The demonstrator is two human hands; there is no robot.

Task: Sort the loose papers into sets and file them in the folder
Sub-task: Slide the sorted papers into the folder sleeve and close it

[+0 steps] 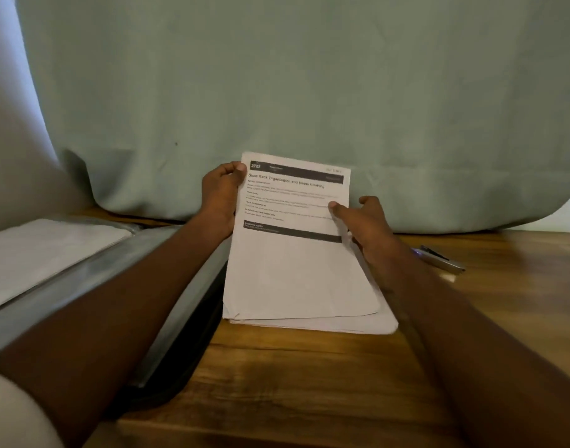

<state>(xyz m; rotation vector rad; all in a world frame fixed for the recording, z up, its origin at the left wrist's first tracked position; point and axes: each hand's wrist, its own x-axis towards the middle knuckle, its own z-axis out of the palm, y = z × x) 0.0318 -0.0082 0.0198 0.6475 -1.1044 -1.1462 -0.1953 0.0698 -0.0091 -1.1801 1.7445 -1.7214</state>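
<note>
Papers [296, 279] lie in a loose white stack at the centre of the frame, their near edges resting on the wooden bench [309, 383] and fanned slightly out of line, while the far end is tipped up toward the grey-green curtain [277, 76] that fills the whole upper half of the frame. The top sheet is printed, with a dark header band, a heading about shoe rack organization, and a second dark band halfway down; its lower half is blank. At the left of the frame an open folder [93, 276] lies flat, a clear pocket holding white sheets in its far half, its dark edge just beside the stack. The left hand [220, 195] grips the upper left edge of the stack, thumb on the printed face near the top corner and fingers curled behind. The right hand [367, 221] holds the right edge, thumb pressed on the top sheet, the other fingers hidden behind the paper. At mid right a pen [439, 258] lies on the bench, near the right wrist.
</note>
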